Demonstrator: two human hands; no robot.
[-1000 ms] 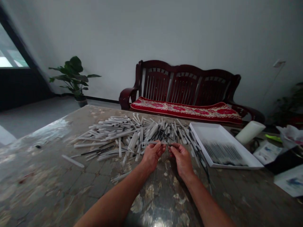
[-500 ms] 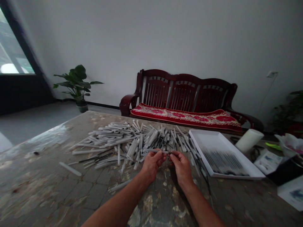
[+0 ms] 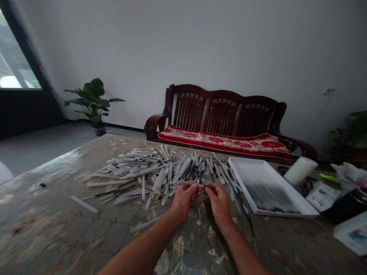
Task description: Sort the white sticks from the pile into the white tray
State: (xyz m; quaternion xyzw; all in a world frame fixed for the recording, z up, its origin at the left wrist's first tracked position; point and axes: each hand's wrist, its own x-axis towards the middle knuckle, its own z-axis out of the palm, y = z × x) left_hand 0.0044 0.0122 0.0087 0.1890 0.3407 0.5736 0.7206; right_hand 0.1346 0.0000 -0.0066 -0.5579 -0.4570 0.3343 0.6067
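left hand grips a white tube, right hand pinches its right end, near of the heap of tubes on the worktop.

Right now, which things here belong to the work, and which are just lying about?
Belonging to the work: left hand, right hand, slim white black-tipped stick between them, heap of white sticks, white rectangular tray.

Just lying about: white cylinder, dark wooden bench with red cushion, green potted plant.
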